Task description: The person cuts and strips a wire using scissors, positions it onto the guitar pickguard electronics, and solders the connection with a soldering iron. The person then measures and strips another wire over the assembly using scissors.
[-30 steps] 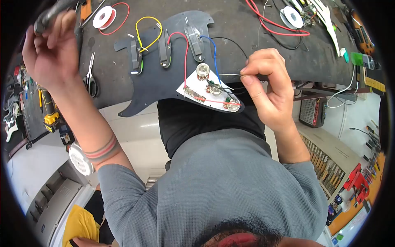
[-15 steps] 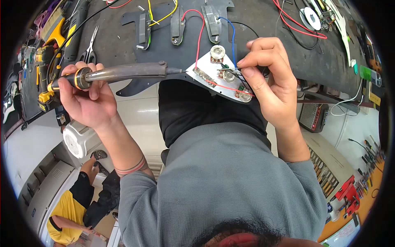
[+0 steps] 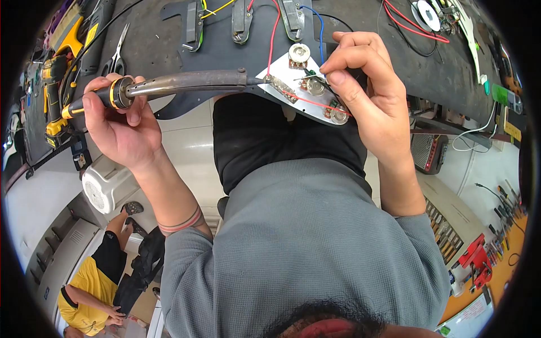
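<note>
Your left hand has swung down, bringing the black-and-yellow-handled soldering iron tip-first close to the narrow metal switch. Your right hand has shifted the thin silvery wire farther over the pale triangular plate.

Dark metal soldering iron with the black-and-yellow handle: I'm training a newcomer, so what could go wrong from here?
If hot, the soldering iron might scorch the red plastic-coated wire beside its dark pointed tip. The bare right hand pinches a thin silvery wire nearby, so a slip could cause a burn. The left hand holds the iron well back from the tip, so its aim may wander.
</note>
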`<move>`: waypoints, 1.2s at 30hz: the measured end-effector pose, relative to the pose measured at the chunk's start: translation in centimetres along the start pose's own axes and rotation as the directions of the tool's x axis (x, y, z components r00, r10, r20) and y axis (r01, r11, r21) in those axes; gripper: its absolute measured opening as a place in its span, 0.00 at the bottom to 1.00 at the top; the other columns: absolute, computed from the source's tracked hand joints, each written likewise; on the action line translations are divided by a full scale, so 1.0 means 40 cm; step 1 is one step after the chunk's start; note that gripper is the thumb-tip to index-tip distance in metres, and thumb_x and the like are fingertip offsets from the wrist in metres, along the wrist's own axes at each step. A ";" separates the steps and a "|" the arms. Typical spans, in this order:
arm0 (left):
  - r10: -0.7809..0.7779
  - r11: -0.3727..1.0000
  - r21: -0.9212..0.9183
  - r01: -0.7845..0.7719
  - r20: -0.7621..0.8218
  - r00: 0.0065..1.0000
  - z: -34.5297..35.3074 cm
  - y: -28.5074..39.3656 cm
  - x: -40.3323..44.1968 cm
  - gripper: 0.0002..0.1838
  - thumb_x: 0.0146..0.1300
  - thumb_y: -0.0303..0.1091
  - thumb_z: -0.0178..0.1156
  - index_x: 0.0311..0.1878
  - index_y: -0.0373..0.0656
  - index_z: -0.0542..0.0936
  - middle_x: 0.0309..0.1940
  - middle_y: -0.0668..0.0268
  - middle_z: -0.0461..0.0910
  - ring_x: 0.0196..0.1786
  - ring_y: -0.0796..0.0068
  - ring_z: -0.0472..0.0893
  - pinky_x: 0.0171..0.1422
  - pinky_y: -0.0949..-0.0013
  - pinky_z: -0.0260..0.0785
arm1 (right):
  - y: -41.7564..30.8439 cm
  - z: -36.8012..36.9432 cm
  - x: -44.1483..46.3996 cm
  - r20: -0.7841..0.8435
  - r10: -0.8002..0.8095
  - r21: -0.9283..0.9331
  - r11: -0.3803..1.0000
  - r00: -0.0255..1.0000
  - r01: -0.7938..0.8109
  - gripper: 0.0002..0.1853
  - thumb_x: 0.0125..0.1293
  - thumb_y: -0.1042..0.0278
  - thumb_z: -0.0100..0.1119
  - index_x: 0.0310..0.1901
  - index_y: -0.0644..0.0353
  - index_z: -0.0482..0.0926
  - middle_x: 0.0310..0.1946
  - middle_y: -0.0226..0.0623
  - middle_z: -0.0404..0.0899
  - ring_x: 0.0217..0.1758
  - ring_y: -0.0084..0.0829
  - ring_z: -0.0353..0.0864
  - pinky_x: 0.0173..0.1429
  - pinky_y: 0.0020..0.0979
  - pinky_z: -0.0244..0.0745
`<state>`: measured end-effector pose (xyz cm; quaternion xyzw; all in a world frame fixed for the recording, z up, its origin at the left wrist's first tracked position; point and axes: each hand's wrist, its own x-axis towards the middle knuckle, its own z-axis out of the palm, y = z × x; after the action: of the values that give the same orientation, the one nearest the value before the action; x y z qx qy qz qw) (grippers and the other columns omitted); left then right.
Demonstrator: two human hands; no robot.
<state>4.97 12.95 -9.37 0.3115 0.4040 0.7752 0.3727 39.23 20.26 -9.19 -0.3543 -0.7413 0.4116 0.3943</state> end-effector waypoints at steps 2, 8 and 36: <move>-0.007 1.000 0.013 0.006 0.017 1.000 -0.007 0.004 -0.005 0.19 0.86 0.50 0.59 0.52 0.42 0.86 0.30 0.69 0.76 0.24 0.82 0.63 0.45 0.68 0.60 | 0.002 -0.003 0.001 0.036 -0.026 -0.033 0.999 0.999 0.028 0.04 0.75 0.76 0.69 0.48 0.62 0.89 0.50 0.36 0.82 0.64 0.36 0.78 0.83 0.47 0.66; -0.012 0.999 0.050 0.013 -0.023 1.000 0.002 0.007 -0.017 0.20 0.86 0.49 0.58 0.53 0.41 0.86 0.31 0.68 0.75 0.24 0.81 0.64 0.44 0.68 0.61 | 0.000 0.005 0.009 0.037 -0.044 0.030 0.999 0.998 0.043 0.04 0.76 0.77 0.67 0.49 0.64 0.87 0.51 0.37 0.82 0.66 0.36 0.78 0.88 0.48 0.63; 0.027 0.999 -0.021 -0.025 0.104 0.994 -0.004 -0.007 -0.004 0.20 0.84 0.45 0.57 0.51 0.37 0.88 0.30 0.67 0.75 0.25 0.80 0.63 0.39 0.68 0.55 | 0.014 0.015 0.028 0.054 -0.182 -0.212 0.959 0.982 0.190 0.04 0.74 0.76 0.71 0.47 0.59 0.89 0.46 0.33 0.78 0.56 0.32 0.74 0.65 0.34 0.67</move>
<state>5.00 12.87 -9.71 0.3529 0.3721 0.7667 0.3863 38.32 21.25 -9.57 -0.3168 -0.8182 0.2958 0.3777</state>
